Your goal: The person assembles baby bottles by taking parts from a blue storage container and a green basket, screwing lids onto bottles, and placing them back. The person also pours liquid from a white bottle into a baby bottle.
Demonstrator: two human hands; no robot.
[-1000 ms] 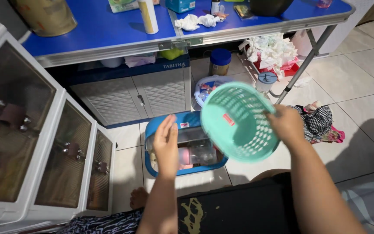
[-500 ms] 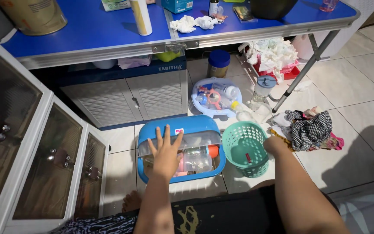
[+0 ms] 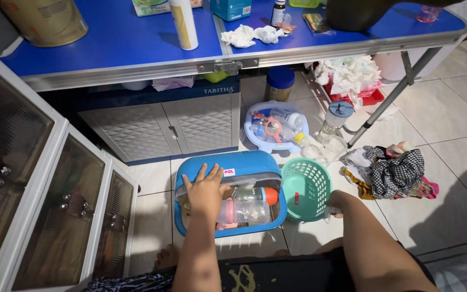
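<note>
Your left hand [image 3: 205, 189] lies flat, fingers spread, on the clear lid of the blue box [image 3: 228, 197] on the floor tiles; it presses and clamps on nothing. Your right hand [image 3: 335, 204] is down at the near rim of the green basket [image 3: 306, 188], at 3 o'clock of the box and just beside it. The forearm hides the fingers, so you cannot tell from this view whether they grip the rim or only rest against it.

Risks noted:

1. The lid looks thin and see-through. A baby bottle with an orange cap [image 3: 249, 203] lies directly under it. Lean weight through the flat palm and the lid could bow or pop off its seat.
2. The basket is light. A pull on one side of the rim could tip it toward you.
3. At 12 o'clock of the basket sits a round tub of small bottles [image 3: 274, 127], with a clear jar [image 3: 335, 120] at 1 o'clock. A wide swing of the basket could knock them over.
4. A heap of checked cloth [image 3: 393, 173] lies at 3 o'clock of the basket, where it could snag on the open weave.
5. The edge of the blue table [image 3: 136, 46] hangs overhead at 12 o'clock; rising quickly risks a bump.
</note>
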